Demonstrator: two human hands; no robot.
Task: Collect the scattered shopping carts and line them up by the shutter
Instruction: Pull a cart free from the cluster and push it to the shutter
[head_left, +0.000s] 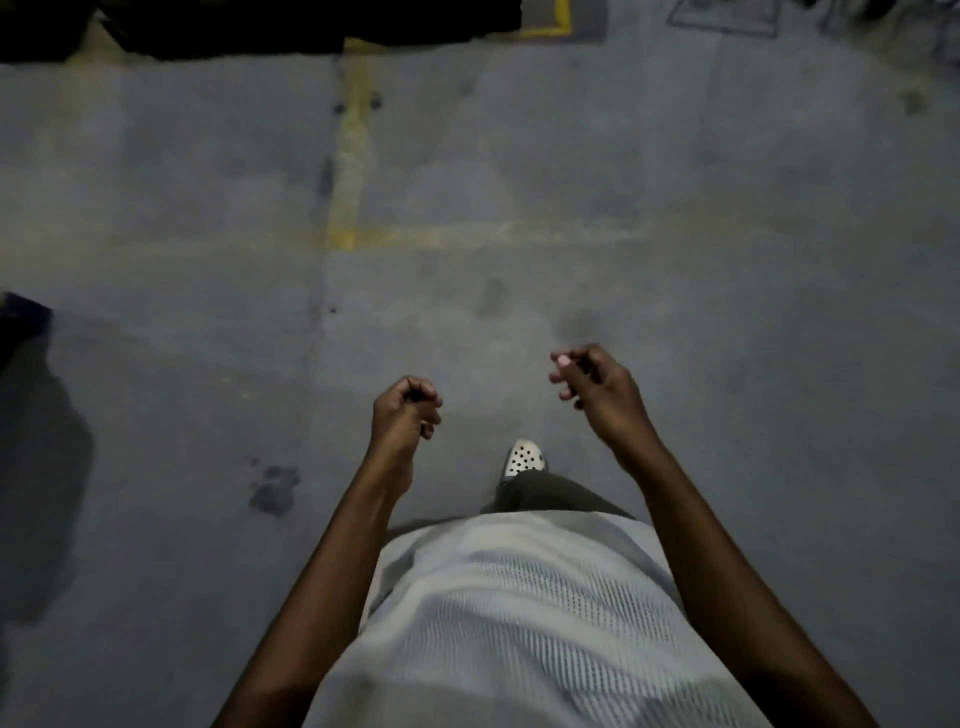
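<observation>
No shopping cart shows plainly, and no shutter is in view. My left hand is held out in front of my waist, its fingers curled into the palm with nothing in them. My right hand is a little further forward and to the right. Its fingers are loosely bent and apart, and it holds nothing. Both hands hang over bare grey concrete floor. A faint grey framed outline lies at the top right edge, too blurred to tell what it is.
Worn yellow floor lines run away from me and turn right in front of my hands. A dark mass fills the top left edge, and a dark object juts in at the left. My white perforated shoe steps forward.
</observation>
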